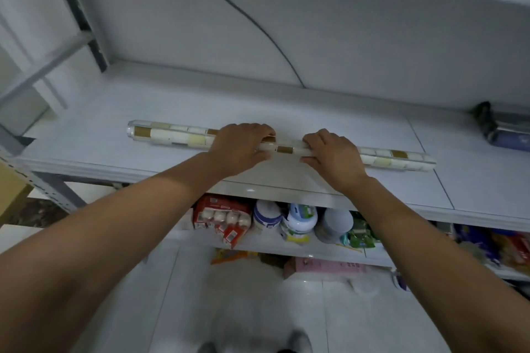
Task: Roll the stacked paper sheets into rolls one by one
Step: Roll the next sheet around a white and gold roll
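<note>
Fingers (259, 130) of the left hand (241, 147) and right hand (334, 156) are curled round the middle of the tile-print roll (172, 135) lying along the shelf (86, 123) near its front edge, so this sheet looks pretty much rolled and next probably needs an even snug-up, then setting aside.

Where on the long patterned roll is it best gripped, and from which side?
Grip the patterned roll around its middle from the near side, fingers over it, as the left hand and right hand do. It is long, thin and lies flat, so two spaced grips probably stop sagging.
</note>
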